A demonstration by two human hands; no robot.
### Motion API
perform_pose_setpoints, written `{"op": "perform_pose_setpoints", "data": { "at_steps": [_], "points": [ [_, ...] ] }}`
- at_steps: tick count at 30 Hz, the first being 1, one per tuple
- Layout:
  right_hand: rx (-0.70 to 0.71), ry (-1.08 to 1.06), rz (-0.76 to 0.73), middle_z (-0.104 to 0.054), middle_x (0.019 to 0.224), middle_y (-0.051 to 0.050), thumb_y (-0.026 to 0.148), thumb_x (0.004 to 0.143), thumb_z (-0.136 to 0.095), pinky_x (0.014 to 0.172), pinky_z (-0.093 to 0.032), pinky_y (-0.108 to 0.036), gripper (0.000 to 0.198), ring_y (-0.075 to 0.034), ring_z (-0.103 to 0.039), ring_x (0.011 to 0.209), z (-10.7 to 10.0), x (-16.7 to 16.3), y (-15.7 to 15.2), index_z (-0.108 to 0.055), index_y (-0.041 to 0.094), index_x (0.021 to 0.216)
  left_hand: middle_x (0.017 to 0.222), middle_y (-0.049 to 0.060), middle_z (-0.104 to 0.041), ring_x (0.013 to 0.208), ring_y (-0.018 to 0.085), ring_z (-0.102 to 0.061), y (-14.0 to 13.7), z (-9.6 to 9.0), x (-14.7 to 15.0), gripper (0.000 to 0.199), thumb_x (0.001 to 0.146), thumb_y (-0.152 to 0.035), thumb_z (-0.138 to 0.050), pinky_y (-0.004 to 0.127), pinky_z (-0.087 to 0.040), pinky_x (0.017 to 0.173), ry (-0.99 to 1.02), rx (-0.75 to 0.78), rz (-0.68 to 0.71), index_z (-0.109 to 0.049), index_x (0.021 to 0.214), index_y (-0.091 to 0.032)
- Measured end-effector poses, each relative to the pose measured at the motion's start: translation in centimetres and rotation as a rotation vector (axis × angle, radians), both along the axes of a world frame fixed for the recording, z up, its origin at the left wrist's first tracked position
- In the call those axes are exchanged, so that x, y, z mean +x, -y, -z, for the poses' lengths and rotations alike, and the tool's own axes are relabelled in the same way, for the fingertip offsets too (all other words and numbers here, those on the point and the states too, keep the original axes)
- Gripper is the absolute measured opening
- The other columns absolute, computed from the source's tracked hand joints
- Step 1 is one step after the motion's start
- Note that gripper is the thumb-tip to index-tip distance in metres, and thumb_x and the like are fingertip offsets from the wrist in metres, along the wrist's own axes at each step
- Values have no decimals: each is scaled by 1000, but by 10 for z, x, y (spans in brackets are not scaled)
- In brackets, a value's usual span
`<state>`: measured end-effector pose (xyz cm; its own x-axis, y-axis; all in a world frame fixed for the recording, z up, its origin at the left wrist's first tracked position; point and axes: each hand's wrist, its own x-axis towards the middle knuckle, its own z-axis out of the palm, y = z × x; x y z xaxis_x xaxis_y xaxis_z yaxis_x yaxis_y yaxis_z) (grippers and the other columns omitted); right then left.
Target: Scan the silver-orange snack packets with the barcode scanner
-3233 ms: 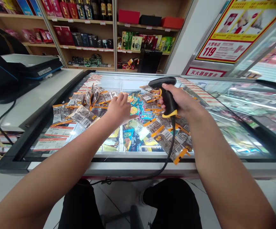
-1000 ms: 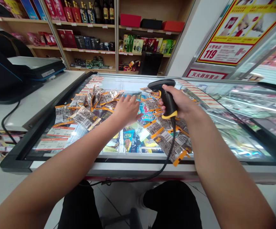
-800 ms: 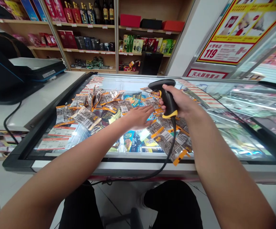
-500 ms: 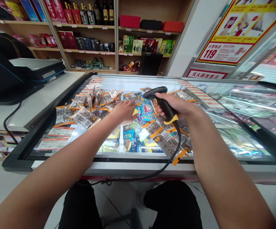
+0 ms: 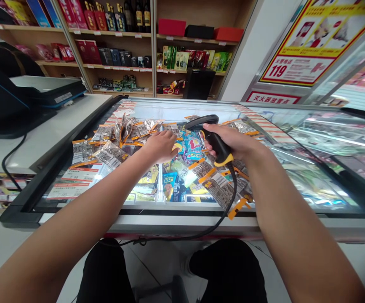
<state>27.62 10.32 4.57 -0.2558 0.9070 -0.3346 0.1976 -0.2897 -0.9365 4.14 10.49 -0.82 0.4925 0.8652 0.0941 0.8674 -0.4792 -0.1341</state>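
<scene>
My right hand point(image 5: 231, 141) is wrapped round the handle of a black and yellow barcode scanner point(image 5: 220, 147), whose head points left over the glass lid. A cable hangs from the scanner's lower end toward me. My left hand point(image 5: 161, 146) is open, palm down, with its thumb apart, beside a small snack packet point(image 5: 171, 128) with a barcode label; whether its fingertips touch the packet is hard to tell. Left of that hand lies a heap of similar clear and orange packets point(image 5: 109, 153). More packets point(image 5: 220, 185) lie below the scanner, near the front edge.
Under the glass, the chest freezer point(image 5: 161, 211) holds colourful bags. A counter point(image 5: 46, 130) with a dark screen and a scale point(image 5: 52, 88) stands at left. Stocked shelves point(image 5: 113, 67) rise behind. Another freezer section point(image 5: 321, 155) extends right. The scanner cable point(image 5: 182, 237) loops along the front.
My left hand has shifted slightly left. The scanner in my right hand has also moved a little left, and its head has tilted. The packets look the same.
</scene>
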Motion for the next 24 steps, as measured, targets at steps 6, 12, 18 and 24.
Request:
{"op": "perform_pose_setpoints", "data": {
  "at_steps": [6,12,18,24],
  "points": [
    [154,-73,156,-59,65,-2,59,100,-62,45,-49,-28,36,-16,-55,50,-2,10,-9,-58,24,94,139,22,-63,140,40,-49,0,0,-3,57,106,-53,-43,52,-32,121,-38,153,-96,-74,129,-11],
    [206,-136,241,-57,64,0,60,100,-59,47,-48,-28,35,-16,-57,51,-5,13,-10,-58,25,97,153,17,-55,147,36,-43,16,-10,7,53,107,-52,-43,54,-31,125,127,101,67,-68,137,-17],
    [241,-71,200,-57,63,0,67,97,-62,47,-47,-27,42,-16,-57,50,-3,13,-12,-59,25,96,157,13,-53,145,35,-46,39,-4,37,53,108,-55,-43,58,-38,120,151,-240,374,-53,157,-39],
    [192,-69,198,-59,64,-1,61,98,-62,45,-49,-27,37,-16,-56,49,-5,11,-9,-58,25,92,166,10,-43,154,44,-34,24,-2,22,51,107,-55,-45,69,-29,122,95,-161,268,-53,157,-47]
  ]
}}
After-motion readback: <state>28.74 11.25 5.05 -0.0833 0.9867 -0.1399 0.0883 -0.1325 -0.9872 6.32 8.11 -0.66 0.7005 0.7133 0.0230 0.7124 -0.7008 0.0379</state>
